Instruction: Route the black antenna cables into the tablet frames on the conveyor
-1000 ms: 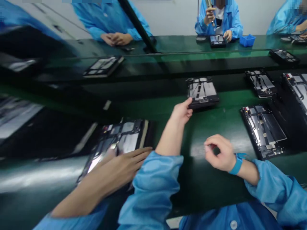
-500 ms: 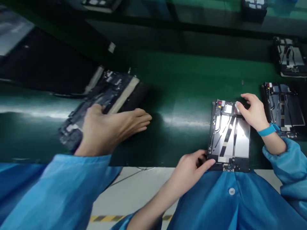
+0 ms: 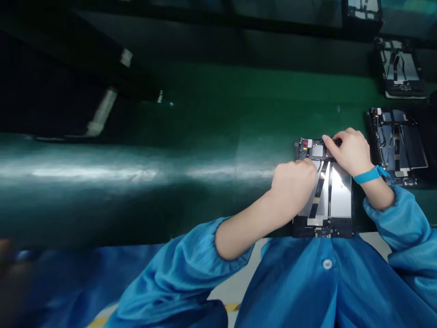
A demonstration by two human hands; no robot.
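Observation:
An opened tablet, with a bright silver inner panel and dark flat cables, lies at the bench's front edge before me. My left hand is curled closed over its left side. The fingertips are hidden beneath the knuckles, so what they grip cannot be made out. At the tablet's upper right, my right hand, with a blue band at the wrist, grips the top edge, thumb on the upper face and fingers bent at the rim. A red and a yellow spot show at the tablet's upper left corner.
Right of me lies another opened tablet, and behind it a further one. One more device stands on the back shelf. A dark, pale-edged object occupies the far left of the green bench. A blurred co-worker appears lower left.
My left hand has moved from the tablet's lower left corner up over its left side and closed. The co-worker's hand and dark device at left have gone from the bench.

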